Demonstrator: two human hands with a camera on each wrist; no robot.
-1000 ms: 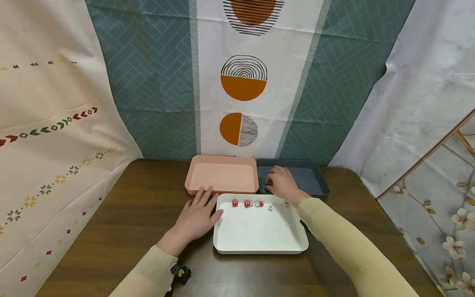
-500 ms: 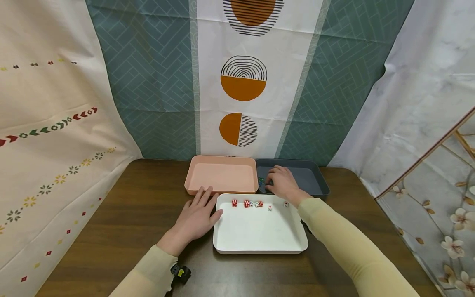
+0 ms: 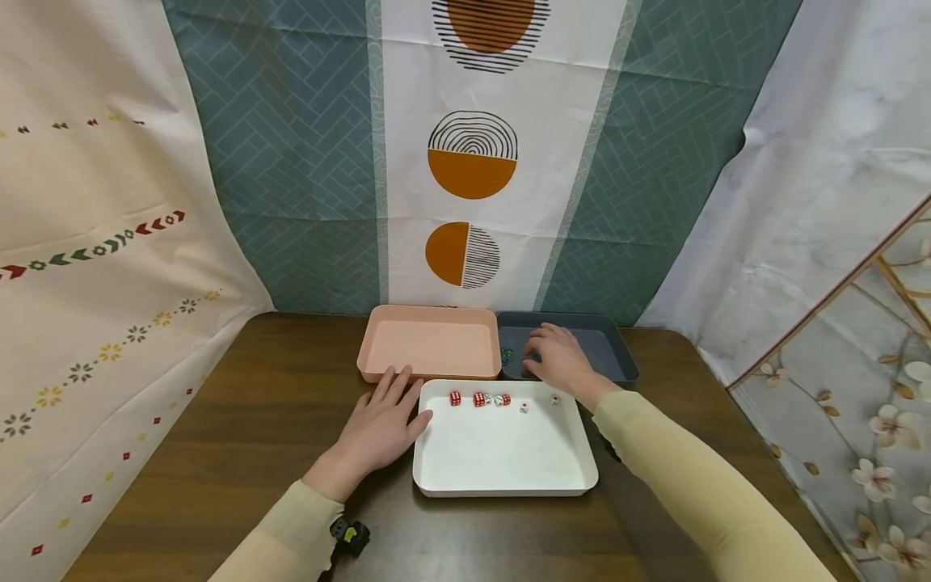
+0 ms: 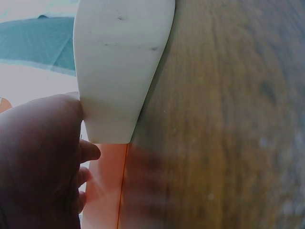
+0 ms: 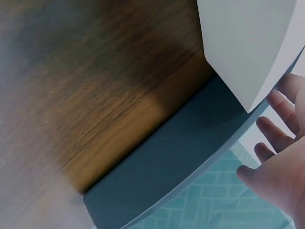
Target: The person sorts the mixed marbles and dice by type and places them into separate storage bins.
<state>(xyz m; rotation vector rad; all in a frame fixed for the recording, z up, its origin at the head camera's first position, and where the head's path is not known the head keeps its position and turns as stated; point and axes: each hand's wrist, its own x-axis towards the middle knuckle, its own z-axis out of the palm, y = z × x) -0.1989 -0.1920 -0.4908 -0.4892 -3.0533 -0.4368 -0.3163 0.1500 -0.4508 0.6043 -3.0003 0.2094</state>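
Note:
My left hand [image 3: 378, 428] lies with fingers spread at the left edge of the white tray [image 3: 502, 453]. Its fingertips reach the front wall of the pink tray [image 3: 429, 343], and its thumb is at the white rim. Over the dark grey tray [image 3: 611, 347] hovers my right hand [image 3: 563, 360], fingers loosely bent and thumb apart from them. Nothing shows between them in the right wrist view. Small green and blue dice [image 3: 507, 355] sit in the dark tray's left end, just left of that hand. Several red dice [image 3: 455, 398] and white dice [image 3: 524, 407] line the white tray's far side.
The pink and dark trays stand side by side at the back of the brown wooden table [image 3: 291, 404], directly behind the white one. Patterned cloths [image 3: 313, 162] hang behind and at both sides. A black wrist device [image 3: 351, 535] is at the left sleeve.
My right hand has shifted slightly right, away from the green and blue dice, and its thumb and fingers have parted more. The head view has turned a little. The left hand stays put.

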